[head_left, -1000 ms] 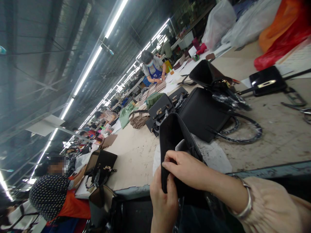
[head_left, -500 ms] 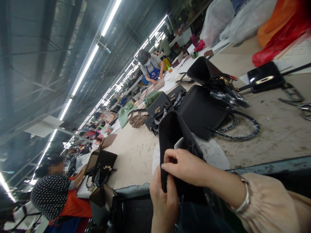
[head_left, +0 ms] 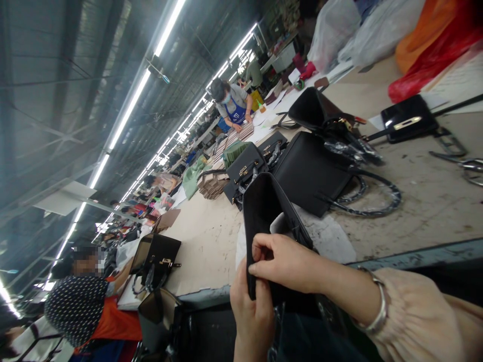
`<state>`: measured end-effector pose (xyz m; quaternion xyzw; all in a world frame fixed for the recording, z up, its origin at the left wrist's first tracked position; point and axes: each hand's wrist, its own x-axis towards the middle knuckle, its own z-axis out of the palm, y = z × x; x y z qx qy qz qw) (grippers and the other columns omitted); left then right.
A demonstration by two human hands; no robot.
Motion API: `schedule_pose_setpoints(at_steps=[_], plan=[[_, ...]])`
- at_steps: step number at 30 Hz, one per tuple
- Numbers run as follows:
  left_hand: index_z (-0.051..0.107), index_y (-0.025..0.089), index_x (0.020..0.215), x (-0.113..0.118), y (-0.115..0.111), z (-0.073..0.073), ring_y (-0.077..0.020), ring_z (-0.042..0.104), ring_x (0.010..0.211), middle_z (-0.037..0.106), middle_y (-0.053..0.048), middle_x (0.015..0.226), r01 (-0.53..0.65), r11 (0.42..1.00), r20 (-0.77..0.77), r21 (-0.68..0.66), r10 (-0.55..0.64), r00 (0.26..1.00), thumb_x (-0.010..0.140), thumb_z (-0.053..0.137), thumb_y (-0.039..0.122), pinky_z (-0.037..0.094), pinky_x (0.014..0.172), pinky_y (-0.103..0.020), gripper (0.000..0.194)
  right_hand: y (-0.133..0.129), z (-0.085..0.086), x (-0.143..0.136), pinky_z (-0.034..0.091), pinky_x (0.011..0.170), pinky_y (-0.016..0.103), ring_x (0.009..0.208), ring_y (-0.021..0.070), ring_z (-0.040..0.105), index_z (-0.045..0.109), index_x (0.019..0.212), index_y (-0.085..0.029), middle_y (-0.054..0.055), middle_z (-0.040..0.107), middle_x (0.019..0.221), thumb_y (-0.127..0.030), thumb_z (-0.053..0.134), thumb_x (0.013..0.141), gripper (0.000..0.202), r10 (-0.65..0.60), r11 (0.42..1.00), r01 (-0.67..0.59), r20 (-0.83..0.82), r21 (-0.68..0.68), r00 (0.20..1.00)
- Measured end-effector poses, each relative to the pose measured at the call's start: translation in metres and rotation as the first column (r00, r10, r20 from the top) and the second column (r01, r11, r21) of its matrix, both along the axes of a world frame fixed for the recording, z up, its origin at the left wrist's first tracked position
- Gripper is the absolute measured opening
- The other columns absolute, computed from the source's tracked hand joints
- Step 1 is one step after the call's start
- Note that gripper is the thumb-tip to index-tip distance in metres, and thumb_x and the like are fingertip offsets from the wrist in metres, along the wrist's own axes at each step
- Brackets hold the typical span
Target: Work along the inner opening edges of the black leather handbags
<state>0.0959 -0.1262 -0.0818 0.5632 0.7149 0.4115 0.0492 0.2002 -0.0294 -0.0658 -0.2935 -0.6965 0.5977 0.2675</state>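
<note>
A black handbag (head_left: 260, 201) stands tilted at the table's front edge, its mouth open toward me and a pale piece (head_left: 278, 224) showing inside. My left hand (head_left: 252, 306) grips the near end of the bag's rim, thumb on one face and fingers behind. Just above it, my right hand (head_left: 281, 259) pinches the same rim, its fingers curled over the edge. The bag's lower part is hidden behind my hands and forearm. Right behind it lies another black handbag (head_left: 313, 166) with plastic-wrapped handles (head_left: 385, 198).
More black bags (head_left: 245, 163) stand farther back. Scissors (head_left: 470, 163) and a small black pouch (head_left: 409, 118) lie to the right, with plastic bags (head_left: 335, 30) beyond. A co-worker in a dotted cap (head_left: 75, 306) sits at left near another bag (head_left: 162, 256); another person (head_left: 236, 108) works across the table.
The view has shifted very slightly. Both hands keep their hold on the bag's rim, and little else differs.
</note>
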Motion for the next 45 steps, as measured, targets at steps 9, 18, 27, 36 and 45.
schedule_pose_setpoints(at_steps=[9,18,27,36,45], plan=[[0.062,0.016,0.113,-0.003,-0.001,-0.005,-0.0235,0.061,0.106,0.066,-0.011,0.113,0.007,1.000,-0.051,0.017,-0.006,0.999,0.088,0.047,0.029,0.049,0.091,-0.033,0.032,0.005,0.001,0.004,0.035,0.053,0.021,0.061,0.0110,0.053,0.061,0.069,-0.019,-0.003,0.061,0.064,-0.023,0.061,0.064,0.006,-0.024,1.000,0.024,-0.008,0.006,1.000],[0.068,0.016,0.087,-0.020,-0.003,-0.013,-0.0219,0.065,0.088,0.070,-0.010,0.092,0.085,0.996,-0.324,0.017,-0.075,0.943,0.086,0.050,0.025,0.052,0.083,-0.034,0.021,0.005,-0.003,0.001,0.036,0.053,0.021,0.061,0.0112,0.053,0.063,0.067,-0.017,-0.002,0.062,0.063,-0.021,0.058,0.068,0.006,-0.028,0.998,0.024,-0.080,-0.057,0.996],[0.064,0.018,0.095,-0.009,0.001,-0.005,-0.0162,0.065,0.084,0.068,-0.006,0.087,0.091,0.996,-0.278,0.016,-0.083,0.957,0.088,0.045,0.017,0.053,0.071,-0.023,0.020,0.005,-0.008,-0.005,0.034,0.052,0.022,0.061,0.0124,0.053,0.062,0.067,-0.019,-0.001,0.061,0.063,-0.027,0.058,0.070,0.010,-0.079,0.995,0.075,-0.065,-0.062,0.995],[0.066,0.019,0.097,-0.011,0.000,-0.008,-0.0186,0.065,0.093,0.068,-0.007,0.097,0.135,0.990,-0.377,0.041,-0.110,0.920,0.088,0.046,0.017,0.052,0.078,-0.027,0.023,0.007,-0.006,-0.004,0.031,0.050,0.022,0.059,0.0119,0.050,0.057,0.063,-0.019,-0.002,0.057,0.060,-0.025,0.055,0.068,0.008,-0.089,0.995,0.087,-0.033,-0.053,0.995],[0.065,0.016,0.098,0.000,0.003,-0.003,-0.0201,0.065,0.090,0.068,-0.008,0.090,0.062,0.998,-0.121,0.031,-0.058,0.991,0.087,0.047,0.021,0.053,0.072,-0.026,0.021,0.005,-0.001,0.000,0.034,0.052,0.022,0.059,0.0118,0.050,0.056,0.063,-0.019,-0.003,0.056,0.060,-0.022,0.055,0.065,0.003,-0.077,0.997,0.077,-0.005,-0.011,0.997]])
